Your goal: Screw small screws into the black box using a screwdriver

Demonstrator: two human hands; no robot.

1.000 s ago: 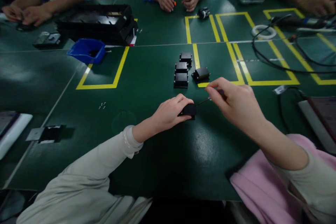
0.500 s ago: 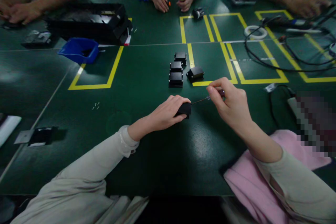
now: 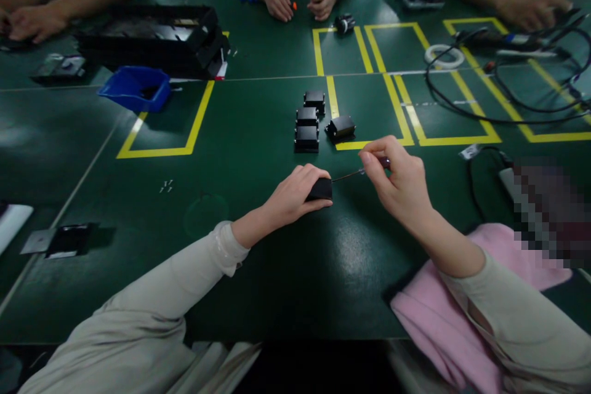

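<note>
My left hand (image 3: pixel 295 196) is closed around a small black box (image 3: pixel 321 189) just above or on the green table; its underside is hidden. In my right hand (image 3: pixel 401 175) is a screwdriver (image 3: pixel 348 176), pinched by its dark reddish handle, with the thin shaft pointing left. The tip meets the box's right end, at its upper edge. Beyond my hands stand several similar black boxes, among them a front one (image 3: pixel 306 138) in a short column and a turned one (image 3: pixel 341 127) beside it. Several tiny screws (image 3: pixel 166 186) lie left of my left hand.
A blue bin (image 3: pixel 136 89) and a black tray (image 3: pixel 152 37) stand at the far left. A pink cloth (image 3: pixel 438 314) lies under my right forearm. Cables (image 3: pixel 466 108) loop across the right side. Co-workers' hands (image 3: pixel 279 4) rest along the far edge. Yellow tape (image 3: pixel 157 152) marks rectangles.
The whole view has shifted slightly left. My left hand still holds the black box, tilted a little differently, and the screwdriver stays against its right end.
</note>
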